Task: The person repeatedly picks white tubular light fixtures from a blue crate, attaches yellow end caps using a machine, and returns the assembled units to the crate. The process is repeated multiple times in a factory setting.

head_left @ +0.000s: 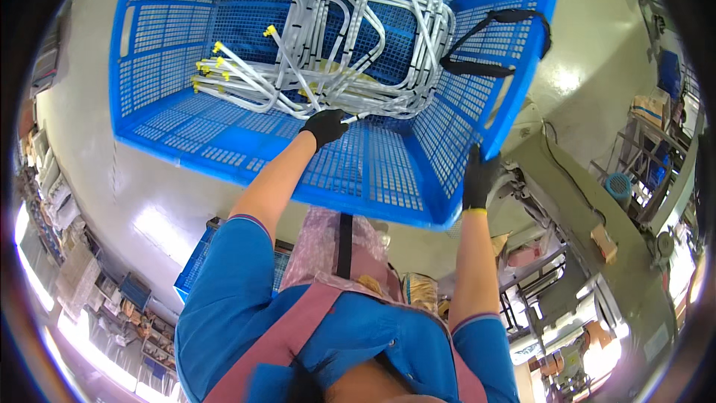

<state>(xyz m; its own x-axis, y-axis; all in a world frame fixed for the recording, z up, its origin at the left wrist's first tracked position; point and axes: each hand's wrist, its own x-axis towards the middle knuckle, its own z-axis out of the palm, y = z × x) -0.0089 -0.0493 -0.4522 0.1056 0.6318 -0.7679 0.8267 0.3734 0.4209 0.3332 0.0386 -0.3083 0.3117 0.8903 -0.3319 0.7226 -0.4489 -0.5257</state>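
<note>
1. Clearly we are mid-reach into the blue crate (224, 145), going by where our hands sit: the left hand (325, 127), in a black glove, is curled down among the bundle of white bent tubes (335, 45) at its near edge, fingers closed over what looks like one tube end, though we cannot tell for certain that it is gripped.
2. Our right hand (477, 179), also gloved, clamps the crate's near right corner rim and steadies it.
3. The tubes lie tangled in the crate's middle and far half, their yellow-capped ends (205, 67) fanning toward the left wall.
4. We judge the next move calls for lifting one tube free of its neighbours, drawing it along its bends so that it does not hook the rest.
5. For edges, the crate's walls rise around the bundle, so the only way out is up and over the near rim.
6. A black strap (485, 45) hangs across the right wall; we would keep tubes clear of it.
7. Open room lies on the pale floor (89, 142) to the left; the grey machine (567, 179) crowds the right.
</note>
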